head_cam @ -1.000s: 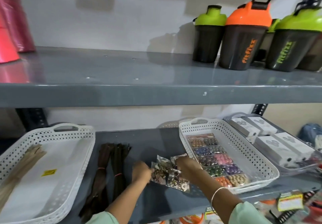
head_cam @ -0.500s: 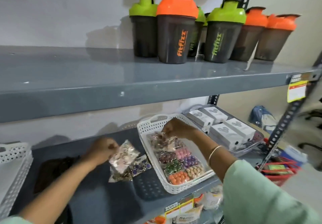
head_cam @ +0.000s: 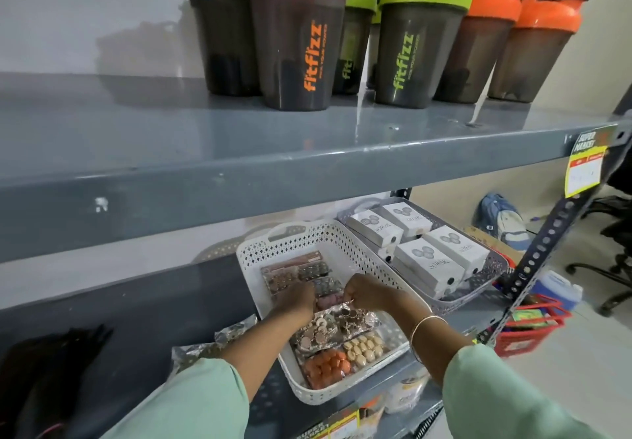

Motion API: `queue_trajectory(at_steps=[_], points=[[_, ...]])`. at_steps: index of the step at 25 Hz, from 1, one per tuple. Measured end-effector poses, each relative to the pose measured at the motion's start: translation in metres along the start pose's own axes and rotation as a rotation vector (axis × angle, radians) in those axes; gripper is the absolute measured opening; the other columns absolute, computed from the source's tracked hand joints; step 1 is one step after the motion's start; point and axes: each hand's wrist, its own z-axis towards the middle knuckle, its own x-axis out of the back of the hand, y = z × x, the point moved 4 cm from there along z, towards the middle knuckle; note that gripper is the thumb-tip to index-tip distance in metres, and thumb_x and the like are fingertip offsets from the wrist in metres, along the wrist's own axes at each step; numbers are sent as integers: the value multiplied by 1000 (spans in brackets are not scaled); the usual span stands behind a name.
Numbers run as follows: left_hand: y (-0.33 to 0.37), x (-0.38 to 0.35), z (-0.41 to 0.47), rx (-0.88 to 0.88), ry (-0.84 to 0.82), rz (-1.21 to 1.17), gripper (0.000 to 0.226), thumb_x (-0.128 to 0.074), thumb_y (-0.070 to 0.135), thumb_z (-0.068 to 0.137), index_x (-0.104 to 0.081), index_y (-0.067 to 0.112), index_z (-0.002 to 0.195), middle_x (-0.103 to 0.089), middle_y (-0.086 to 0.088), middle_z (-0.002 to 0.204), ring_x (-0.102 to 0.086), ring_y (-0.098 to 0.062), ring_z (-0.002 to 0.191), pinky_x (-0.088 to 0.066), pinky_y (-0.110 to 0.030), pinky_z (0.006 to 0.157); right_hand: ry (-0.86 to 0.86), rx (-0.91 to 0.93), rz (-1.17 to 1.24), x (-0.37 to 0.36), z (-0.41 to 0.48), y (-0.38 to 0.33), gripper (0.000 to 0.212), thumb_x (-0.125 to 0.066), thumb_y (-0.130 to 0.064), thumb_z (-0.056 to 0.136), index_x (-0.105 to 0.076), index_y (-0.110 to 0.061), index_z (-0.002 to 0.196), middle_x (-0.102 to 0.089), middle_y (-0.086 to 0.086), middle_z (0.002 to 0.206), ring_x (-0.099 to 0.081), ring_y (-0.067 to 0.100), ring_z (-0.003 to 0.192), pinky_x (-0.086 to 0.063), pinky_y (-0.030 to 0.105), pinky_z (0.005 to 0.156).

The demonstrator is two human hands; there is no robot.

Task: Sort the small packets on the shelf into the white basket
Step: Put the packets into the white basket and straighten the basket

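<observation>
A white perforated basket [head_cam: 345, 237] stands on the lower grey shelf and holds several clear packets of coloured beads. Both my hands are inside it, over its middle. My left hand [head_cam: 297, 296] and my right hand [head_cam: 364, 292] are both closed on the far edge of one shiny packet of gold and silver pieces [head_cam: 333, 331], which lies across the other packets in the basket. More small shiny packets [head_cam: 219, 341] lie on the shelf just left of the basket, partly hidden behind my left forearm.
A grey basket [head_cam: 492, 276] with several white boxes stands right of the white one. Dark bundles [head_cam: 51, 367] lie at the far left of the shelf. Shaker bottles [head_cam: 301, 45] stand on the upper shelf. A red basket [head_cam: 528, 327] sits on the floor to the right.
My left hand has left the packets on the shelf and moved right into the white basket. Both hands now grip one shiny packet lying there. The view has shifted right.
</observation>
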Motion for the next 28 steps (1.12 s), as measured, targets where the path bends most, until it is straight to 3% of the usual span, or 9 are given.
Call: queue_trajectory(at_steps=[4, 7, 13, 17, 20, 22, 24, 26, 28], points=[[-9, 2, 0, -15, -18, -42, 20, -50, -5, 88, -58, 4, 72, -57, -19, 130, -57, -27, 120, -52, -33, 97, 66, 40, 38, 2, -3, -1, 28, -53, 10, 82, -68, 1, 104, -68, 18, 114, -63, 20, 97, -48, 16, 73], [-12, 29, -19, -133, 52, -216, 11, -60, 5, 86, -65, 4, 76, -70, -14, 103, -66, -25, 101, -52, -37, 94, 179, 83, 122, 21, -8, -15, 22, -60, 4, 84, -67, 0, 104, -68, 17, 115, -64, 24, 106, -51, 29, 94], [-111, 102, -82, 30, 410, -342, 15, -60, 3, 85, -73, 2, 79, -75, -16, 88, -68, -23, 86, -51, -36, 81, 257, 328, 201, 34, 1, -127, 18, -62, 5, 81, -69, 4, 98, -71, 21, 105, -66, 29, 99, -52, 33, 92], [-173, 92, -108, 169, 183, -297, 40, -65, 0, 81, -55, 12, 45, -58, -2, 50, -46, 4, 47, -35, -23, 53, 117, 382, 87, -3, 17, -194, 25, -55, 9, 82, -66, 7, 104, -65, 23, 116, -59, 33, 109, -46, 21, 81], [-176, 76, -114, 234, 97, -123, 33, -62, 15, 84, -58, 14, 52, -57, 4, 44, -41, 0, 45, -26, -13, 35, 0, 238, -24, -36, 30, -206, 29, -45, -4, 90, -58, 0, 117, -60, 17, 123, -56, 31, 115, -45, 28, 91], [-176, 70, -118, 282, 105, -147, 34, -57, 15, 84, -56, 15, 50, -63, 0, 48, -54, -8, 50, -30, -11, 37, -40, 181, -113, -50, 35, -210, 30, -43, -9, 92, -55, -2, 118, -60, 15, 124, -56, 29, 115, -43, 29, 89], [-179, 68, -116, 347, 171, -295, 21, -56, 6, 83, -72, 5, 70, -73, -15, 75, -69, -25, 77, -49, -26, 61, -39, 182, -157, -53, 35, -211, 29, -43, -11, 93, -56, -2, 118, -60, 16, 123, -57, 29, 114, -44, 30, 92], [-189, 68, -120, 388, 204, -541, 16, -58, -2, 83, -70, -5, 71, -64, -18, 66, -66, -27, 71, -57, -39, 74, -45, 212, -132, -46, 33, -216, 27, -46, -9, 92, -59, 1, 114, -62, 19, 119, -58, 31, 111, -46, 32, 92], [-197, 83, -126, 401, 249, -755, 29, -60, -10, 82, -59, 5, 57, -55, -11, 59, -55, -20, 56, -59, -31, 57, -5, 268, -29, -26, 27, -220, 23, -50, -3, 89, -64, 4, 106, -66, 22, 112, -61, 34, 105, -48, 31, 87]])
